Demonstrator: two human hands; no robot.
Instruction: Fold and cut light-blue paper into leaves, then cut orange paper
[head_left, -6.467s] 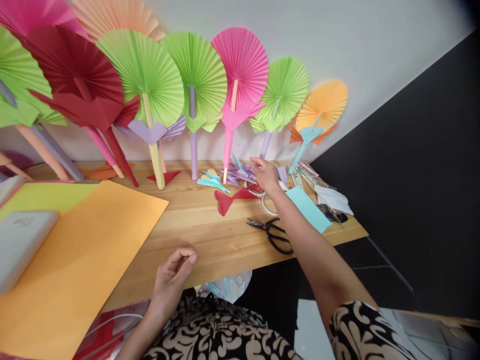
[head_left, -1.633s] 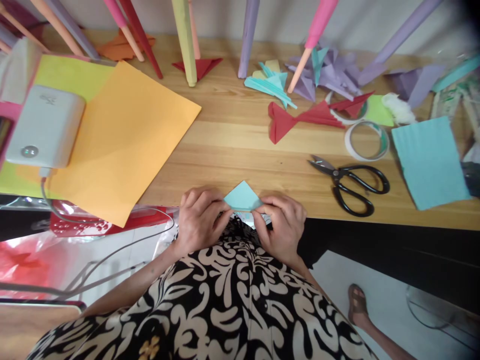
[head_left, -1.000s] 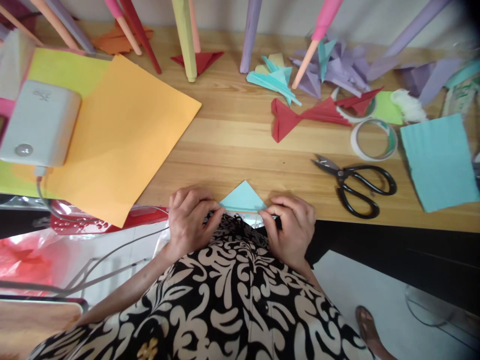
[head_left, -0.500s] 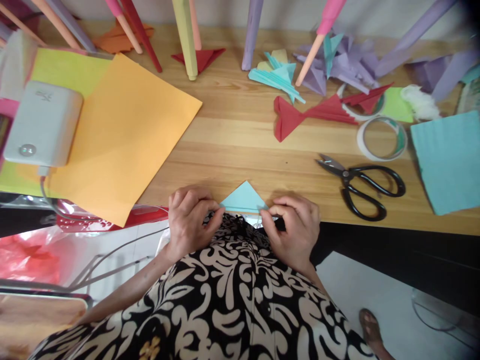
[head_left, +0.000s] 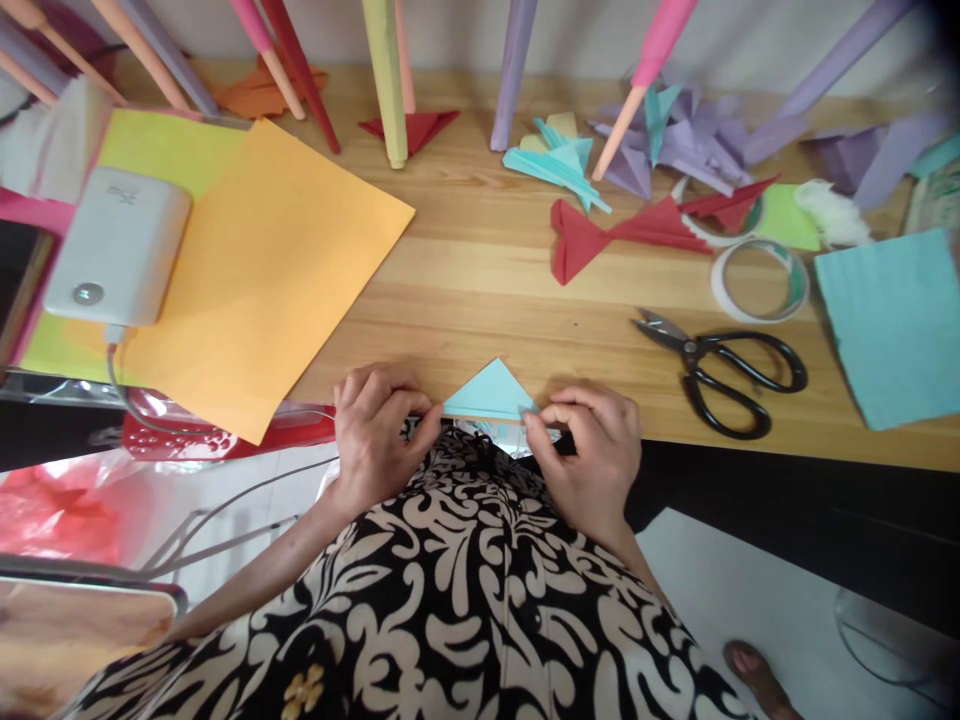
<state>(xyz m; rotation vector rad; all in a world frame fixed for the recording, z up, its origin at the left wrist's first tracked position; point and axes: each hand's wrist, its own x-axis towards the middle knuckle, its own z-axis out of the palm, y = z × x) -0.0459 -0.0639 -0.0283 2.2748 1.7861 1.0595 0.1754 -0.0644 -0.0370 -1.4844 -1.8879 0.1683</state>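
A small light-blue paper folded into a triangle (head_left: 493, 388) lies at the table's front edge, its point facing away from me. Along its near side runs a narrow folded strip. My left hand (head_left: 382, 430) pinches the left corner between thumb and fingers. At the opposite corner, my right hand (head_left: 589, 450) grips the paper the same way. Black-handled scissors (head_left: 720, 370) lie to the right of my right hand, blades partly apart and pointing left.
Orange paper (head_left: 285, 270) and a white power bank (head_left: 118, 248) with a cable lie at left. Rolls of tape (head_left: 721, 290), a red folded paper piece (head_left: 581, 240) and a blue paper stack (head_left: 892, 330) are at right. Rolled paper sticks (head_left: 386, 90) stand along the back.
The camera view has shifted slightly, so the table items at left appear a little farther right. Both hands keep their hold on the triangle's corners.
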